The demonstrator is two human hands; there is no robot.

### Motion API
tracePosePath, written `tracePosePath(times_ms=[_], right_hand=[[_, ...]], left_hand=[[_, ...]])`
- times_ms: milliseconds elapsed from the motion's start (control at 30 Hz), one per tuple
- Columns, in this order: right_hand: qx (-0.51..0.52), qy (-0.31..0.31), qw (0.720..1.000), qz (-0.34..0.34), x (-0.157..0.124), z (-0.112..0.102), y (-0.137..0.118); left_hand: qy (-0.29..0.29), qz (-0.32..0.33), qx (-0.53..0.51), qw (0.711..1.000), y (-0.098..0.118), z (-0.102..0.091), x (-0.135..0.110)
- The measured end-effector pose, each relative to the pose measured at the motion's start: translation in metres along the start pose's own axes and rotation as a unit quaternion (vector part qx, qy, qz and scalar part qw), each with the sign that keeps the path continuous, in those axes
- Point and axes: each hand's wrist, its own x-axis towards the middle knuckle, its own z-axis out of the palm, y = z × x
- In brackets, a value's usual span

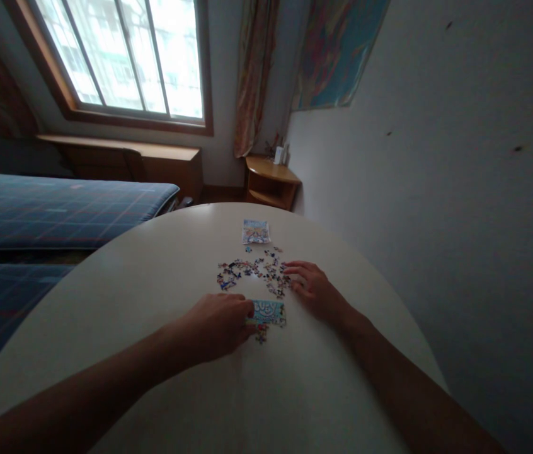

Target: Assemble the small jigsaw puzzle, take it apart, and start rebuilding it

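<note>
A partly joined jigsaw puzzle (269,310), light blue along its top with pale lettering, lies flat on the white table (162,277). My left hand (222,325) is closed at its left edge, with curled fingers and thumb covering that side. A small joined bit with red on it (261,334) hangs below the strip, by my left thumb. Beyond lie several loose puzzle pieces (273,272) in a scattered ring. My right hand (311,287) rests at the right side of these pieces, fingers apart and fingertips touching or just above them.
A small printed picture sheet or packet (256,231) lies past the pieces. The table's rounded edge borders a plaid mattress (58,208) on the left and a white wall (412,189) on the right. A wooden corner stand (271,169) is behind, near the window.
</note>
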Motion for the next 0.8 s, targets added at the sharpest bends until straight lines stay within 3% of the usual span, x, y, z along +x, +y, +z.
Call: tracePosePath(times_ms=[100,200,367,800], right_hand=[[-0.003,0.016,0.999,0.036,0.003,0.002,0.005],[-0.013,0.032,0.998,0.058,0.004,0.004,0.006],[-0.022,0.042,0.996,0.074,0.003,0.005,0.007],[-0.046,0.051,0.992,0.107,0.004,0.003,0.011]], left_hand=[[0.052,0.055,-0.01,0.997,0.009,0.01,-0.007],[0.134,0.089,-0.002,0.987,0.012,0.036,-0.011],[0.213,0.095,-0.011,0.972,0.003,0.07,-0.014],[0.208,0.147,0.005,0.967,-0.006,0.076,-0.02]])
